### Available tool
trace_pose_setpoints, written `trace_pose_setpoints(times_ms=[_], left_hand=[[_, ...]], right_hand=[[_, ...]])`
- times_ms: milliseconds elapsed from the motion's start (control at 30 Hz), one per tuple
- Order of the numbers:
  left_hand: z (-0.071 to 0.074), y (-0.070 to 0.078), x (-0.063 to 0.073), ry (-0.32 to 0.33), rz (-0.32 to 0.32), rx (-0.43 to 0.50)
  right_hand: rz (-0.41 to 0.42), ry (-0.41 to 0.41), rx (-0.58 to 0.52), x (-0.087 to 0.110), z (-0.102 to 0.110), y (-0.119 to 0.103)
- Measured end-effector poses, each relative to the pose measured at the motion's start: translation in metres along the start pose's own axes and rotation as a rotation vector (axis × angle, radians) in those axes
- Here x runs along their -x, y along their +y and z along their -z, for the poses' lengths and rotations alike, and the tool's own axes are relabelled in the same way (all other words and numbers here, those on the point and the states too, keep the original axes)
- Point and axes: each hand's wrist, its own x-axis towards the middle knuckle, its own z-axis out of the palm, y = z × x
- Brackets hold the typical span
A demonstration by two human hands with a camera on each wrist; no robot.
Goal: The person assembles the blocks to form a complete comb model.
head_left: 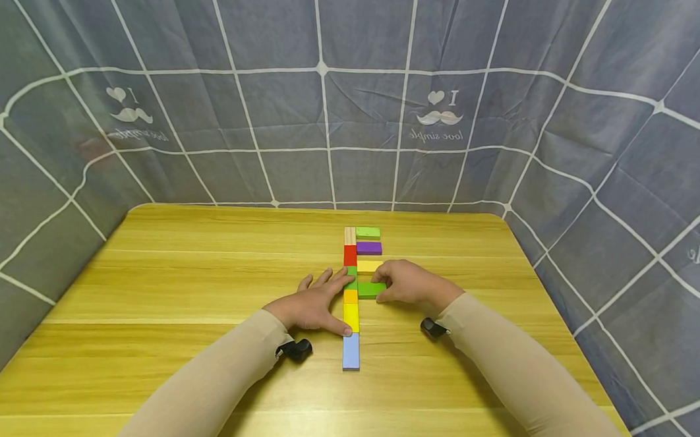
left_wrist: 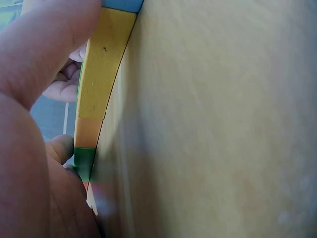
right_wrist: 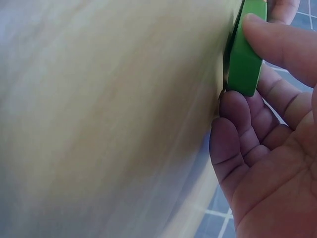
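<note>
A straight column of coloured wooden blocks runs away from me: blue, yellow, orange, green, red and plain wood. My left hand spreads over its left side, thumb at the yellow-blue joint and index fingertip on the green block of the column. On the right, my right hand pinches the outer end of another green block between thumb and fingers. That block lies crosswise, its inner end at the column. The thumb presses its near long side in the right wrist view.
Beyond the pinched block, a pale yellow block, a purple block and a light green block also stick out rightward from the column. A wood-grain table bears everything. Grey curtain with white lines hangs around it.
</note>
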Motion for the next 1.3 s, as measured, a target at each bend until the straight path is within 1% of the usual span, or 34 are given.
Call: trace_pose_setpoints(times_ms=[400,1033,1167,1300], left_hand=[[0.0003,0.0009,-0.0007,0.000,-0.003,-0.008],[0.0006,0.0015,-0.0003,0.002,-0.016,-0.018],[0.0003,0.0011,0.0003,0.002,-0.016,-0.016],[0.0004,0.0005,0.0004,0.001,-0.011,-0.015]], right_hand=[[0.002,0.002,0.015,-0.0007,0.0005,0.0012],[0.003,0.012,-0.026,0.0007,-0.0009,0.0022],[0.002,0.028,-0.044,0.0022,-0.0004,0.0039],[0.006,0.078,-0.049,0.0049,0.0019,0.0084]])
